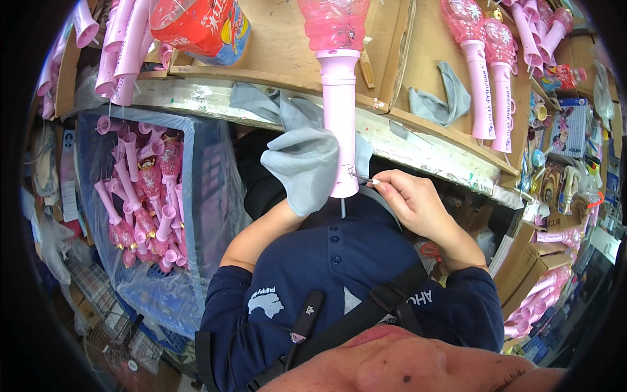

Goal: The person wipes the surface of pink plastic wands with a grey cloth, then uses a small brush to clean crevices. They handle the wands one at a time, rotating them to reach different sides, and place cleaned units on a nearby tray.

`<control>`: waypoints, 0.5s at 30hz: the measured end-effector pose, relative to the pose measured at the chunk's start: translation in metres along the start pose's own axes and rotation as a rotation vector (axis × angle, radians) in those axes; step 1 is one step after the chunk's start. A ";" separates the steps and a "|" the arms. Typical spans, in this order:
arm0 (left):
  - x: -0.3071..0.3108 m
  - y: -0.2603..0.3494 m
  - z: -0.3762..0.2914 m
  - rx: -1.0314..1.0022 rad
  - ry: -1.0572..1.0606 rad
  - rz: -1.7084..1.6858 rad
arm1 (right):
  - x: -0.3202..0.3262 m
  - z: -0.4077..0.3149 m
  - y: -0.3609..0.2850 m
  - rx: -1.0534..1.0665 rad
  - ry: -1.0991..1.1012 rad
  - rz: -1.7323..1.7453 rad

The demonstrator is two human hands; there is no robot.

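Note:
A pink plastic toy wand (339, 112) with a translucent ribbed pink head stands in front of my chest. A grey cloth (303, 164) covers my left hand, which is against the wand's handle; the fingers are hidden under it. On the other side, my right hand (411, 198) pinches a thin metal tool (365, 178) with a pale end, and its tip touches the lower handle. A thin pale stick (343, 208) juts from the handle's end.
Two finished-looking pink wands (477, 93) and another grey cloth (440, 98) lie in a cardboard tray (426, 29). A red snack tub (203, 29) and a utility knife (366, 68) are on the cardboard. A plastic-lined blue crate (191, 220) at left holds several pink wands (147, 183).

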State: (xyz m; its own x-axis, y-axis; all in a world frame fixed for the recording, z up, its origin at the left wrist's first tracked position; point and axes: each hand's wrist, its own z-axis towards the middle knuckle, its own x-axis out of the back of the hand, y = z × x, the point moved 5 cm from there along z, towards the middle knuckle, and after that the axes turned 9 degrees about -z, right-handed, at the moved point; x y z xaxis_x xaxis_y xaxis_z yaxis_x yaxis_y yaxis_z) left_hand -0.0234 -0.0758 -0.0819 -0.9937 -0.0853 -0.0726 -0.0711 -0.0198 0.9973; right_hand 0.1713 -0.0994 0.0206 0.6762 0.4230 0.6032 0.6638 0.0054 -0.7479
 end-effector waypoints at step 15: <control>-0.014 -0.005 -0.001 0.146 -0.100 -0.333 | -0.004 0.011 0.023 -0.352 -0.476 0.509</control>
State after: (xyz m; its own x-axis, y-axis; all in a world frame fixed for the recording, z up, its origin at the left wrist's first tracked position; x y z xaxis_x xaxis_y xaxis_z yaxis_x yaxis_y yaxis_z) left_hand -0.0092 -0.0760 -0.0863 -0.9173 0.0003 -0.3983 -0.3957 0.1126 0.9114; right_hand 0.1799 -0.0908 -0.0021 0.7679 0.6397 -0.0339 0.4246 -0.5478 -0.7208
